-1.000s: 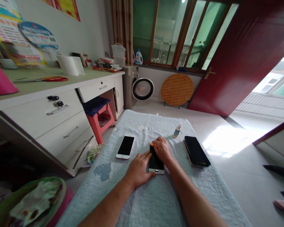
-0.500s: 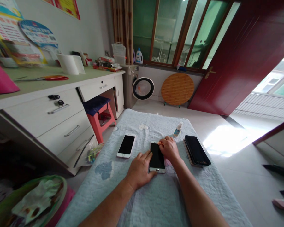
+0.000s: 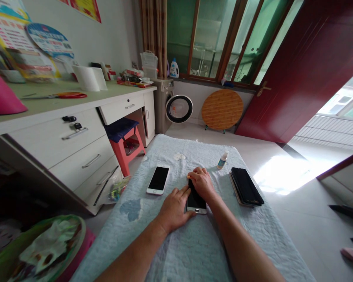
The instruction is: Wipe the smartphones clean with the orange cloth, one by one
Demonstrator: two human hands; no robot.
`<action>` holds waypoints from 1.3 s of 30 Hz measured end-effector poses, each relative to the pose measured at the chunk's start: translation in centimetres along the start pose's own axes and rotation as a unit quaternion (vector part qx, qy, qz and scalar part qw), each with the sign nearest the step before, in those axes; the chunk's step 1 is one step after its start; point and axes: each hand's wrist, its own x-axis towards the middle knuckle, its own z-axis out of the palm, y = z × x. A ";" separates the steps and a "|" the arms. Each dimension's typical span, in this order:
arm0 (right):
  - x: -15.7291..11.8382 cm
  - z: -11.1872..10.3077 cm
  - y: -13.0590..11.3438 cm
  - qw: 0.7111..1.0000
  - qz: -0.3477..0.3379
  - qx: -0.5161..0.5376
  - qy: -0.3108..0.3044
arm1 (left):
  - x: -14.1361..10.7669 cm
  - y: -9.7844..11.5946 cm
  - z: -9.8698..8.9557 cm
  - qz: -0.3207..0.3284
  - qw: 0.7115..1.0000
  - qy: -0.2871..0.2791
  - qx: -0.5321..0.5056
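Observation:
A white phone with a dark screen (image 3: pixel 197 202) lies flat on the light blue cloth (image 3: pixel 188 250). My left hand (image 3: pixel 174 209) grips its left side, fingers along that edge and thumb near the bottom end. Over the phone's upper part is my right hand (image 3: pixel 201 182), fingers bent and pressed together, hiding much of the screen. A small orange bit shows at those fingertips, too small to name. To the left lies another white phone (image 3: pixel 159 179). A little spray bottle (image 3: pixel 222 160) stands beyond my right hand, and stacked dark phones (image 3: pixel 247 186) lie to its right.
A white desk with drawers (image 3: pixel 79 141) runs along the left, with a red stool (image 3: pixel 126 156) tucked by it. A waste bin (image 3: pixel 85 243) stands at the lower left. Beyond the cloth are a washing machine (image 3: pixel 161 90) with its door open and a round wooden tabletop (image 3: pixel 222 109).
My right hand has slid left across the top of the phone, carrying the orange bit to the upper left corner. My left hand keeps its place on the phone.

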 end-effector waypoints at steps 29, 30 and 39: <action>-0.2 0.0 0.7 1.000 0.003 0.009 0.012 | 0.1 -0.6 0.4 0.019 1.000 0.006 -0.022; -0.2 0.0 0.5 1.000 -0.004 0.009 0.005 | 0.1 -0.6 0.4 0.019 0.999 0.006 -0.028; -1.6 -2.6 -0.3 0.989 -0.081 0.081 -0.094 | 0.0 -1.3 1.1 0.025 0.995 0.055 -0.085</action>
